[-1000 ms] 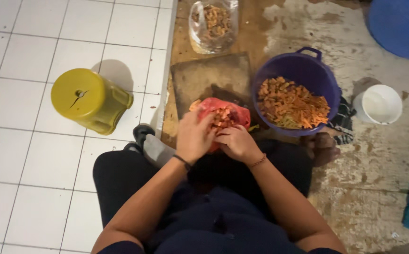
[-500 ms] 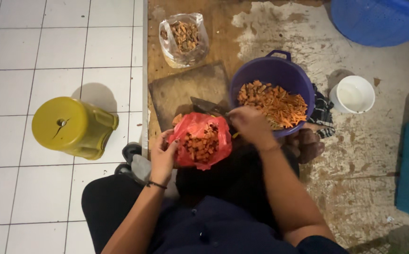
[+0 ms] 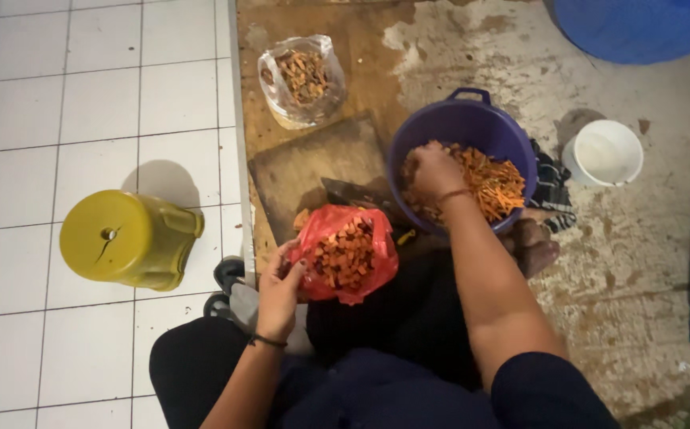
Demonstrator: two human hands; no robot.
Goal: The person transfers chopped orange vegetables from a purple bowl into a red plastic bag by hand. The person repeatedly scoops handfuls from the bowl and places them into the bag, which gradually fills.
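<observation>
My left hand [image 3: 280, 287] grips the rim of a red plastic bag [image 3: 347, 256] filled with small orange-brown cut pieces, held open on my lap. Inside the purple basin [image 3: 462, 127], my right hand [image 3: 432, 171] reaches down into a pile of orange shredded strips [image 3: 494, 181], its fingers curled over them. Whether those fingers hold any strips is hidden. Between bag and basin, a dark knife blade [image 3: 357, 195] lies on the wooden cutting board [image 3: 317, 171].
A clear plastic bag [image 3: 301, 79] of cut pieces stands beyond the board. A yellow overturned stool [image 3: 126, 238] sits on the white tiles at left. A white bucket [image 3: 603, 152] and a blue tub [image 3: 639, 28] stand at right. A dark cloth [image 3: 553, 187] lies beside the basin.
Both hands were together on the red bag. My right hand left the bag and moved into the purple basin; my left hand stays on the bag's rim.
</observation>
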